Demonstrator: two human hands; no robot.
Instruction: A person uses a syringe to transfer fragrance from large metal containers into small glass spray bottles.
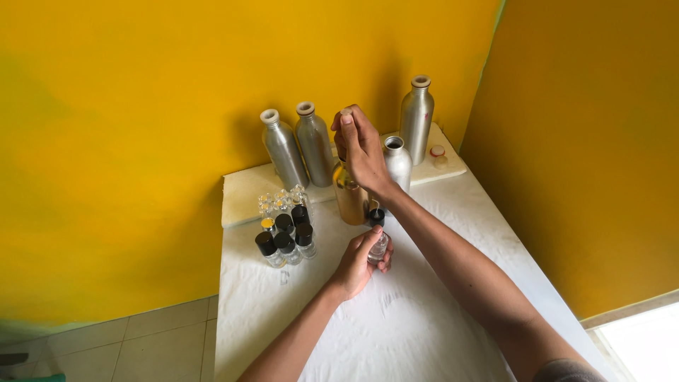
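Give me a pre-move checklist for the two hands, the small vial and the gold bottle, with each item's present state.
1. Left hand grips the small glass vial on the white cloth: ok.
2. Vial upright: ok.
3. Vial open or capped: cannot tell; a dark piece sits at its top.
4. Right hand over the gold bottle, fingers pinching something small: ok.
5. Gold bottle stands upright: ok.
6. Black-capped vials stand apart from both hands: ok.
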